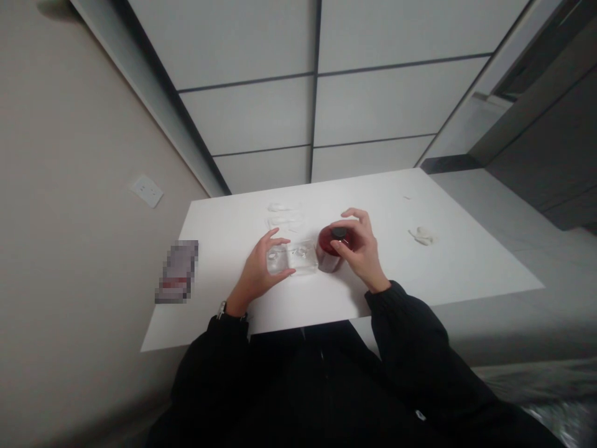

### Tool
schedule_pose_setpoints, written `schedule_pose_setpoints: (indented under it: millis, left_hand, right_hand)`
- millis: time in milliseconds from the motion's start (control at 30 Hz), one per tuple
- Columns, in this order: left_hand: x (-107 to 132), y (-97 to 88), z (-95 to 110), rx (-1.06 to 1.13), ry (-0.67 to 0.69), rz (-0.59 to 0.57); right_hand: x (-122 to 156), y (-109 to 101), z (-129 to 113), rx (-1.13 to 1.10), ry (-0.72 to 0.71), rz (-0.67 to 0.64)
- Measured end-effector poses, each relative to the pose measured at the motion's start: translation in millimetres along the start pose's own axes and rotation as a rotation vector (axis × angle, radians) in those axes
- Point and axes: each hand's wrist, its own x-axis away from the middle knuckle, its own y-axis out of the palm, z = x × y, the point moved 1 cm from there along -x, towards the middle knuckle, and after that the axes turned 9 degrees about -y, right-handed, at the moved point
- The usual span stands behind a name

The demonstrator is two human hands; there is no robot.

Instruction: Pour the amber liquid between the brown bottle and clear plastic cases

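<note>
A clear, box-like container with rounded shapes on its top sits on the white table. My left hand spans its left end, thumb along the near side and fingers at the far side, gripping it. Right beside the container stands a dark red bottle with a black cap, upright. My right hand is at the bottle's top right, thumb and forefinger curved around the cap area. Its other fingers are raised or hidden behind the bottle. Whether the bottle and container touch is hard to see.
Behind my left hand lie thin white, glove-like pieces on the table. A crumpled whitish piece rests at the right. At the left edge is a pixelated flat item. Wall at left, panelled doors behind.
</note>
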Motion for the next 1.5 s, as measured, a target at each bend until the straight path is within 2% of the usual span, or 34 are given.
schedule_pose_setpoints:
  millis: [133, 267, 467, 567, 667, 767, 900, 1033, 1133, 1233, 1333, 1400, 1500]
  left_hand:
    - [0, 0.1, -1, 0.010, -0.017, -0.004]
    - [0, -0.3, -2, 0.000, 0.001, 0.004]
    - [2, 1.4, -2, 0.030, -0.006, 0.015]
    - [5, -1.8, 1, 0.072, 0.014, 0.151]
    - [3, -13.1, 3, 0.128, -0.046, 0.315]
    - [-15, -29.4, 0, 0.071, -0.147, 0.332]
    - [-65, -44.9, -23, -0.015, -0.248, 0.224]
    - [-122, -41.4, -55, -0.113, -0.307, 0.106]
    - [-148, -30.6, -72, -0.173, -0.316, 0.019]
    - [-158, -22.2, -82, -0.207, -0.315, -0.040]
    - [-159, -23.7, -83, -0.219, -0.319, -0.015]
    - [-156, -32.6, -79, -0.213, -0.321, 0.032]
    - [-142, -57.9, -63, -0.197, -0.323, 0.092]
  right_hand:
    - [0, 1, -2, -0.109, 0.029, 0.037]
    - [-3, 1, -8, 0.029, -0.001, -0.054]
    - [-7, 1, -7, 0.071, -0.026, 0.034]
    - [-7, 4, -4, 0.060, -0.009, 0.035]
    - [-4, 8, -1, -0.075, 0.042, 0.019]
    - [1, 12, 3, -0.159, 0.095, 0.009]
    - [8, 13, 8, -0.128, 0.099, 0.045]
    - [11, 13, 10, -0.144, 0.092, 0.058]
    - [11, 13, 12, -0.153, 0.090, 0.058]
    - [11, 13, 13, -0.167, 0.093, 0.062]
    - [10, 13, 14, -0.184, 0.097, 0.075]
    - [10, 13, 13, -0.186, 0.091, 0.079]
    - [9, 13, 13, -0.179, 0.085, 0.076]
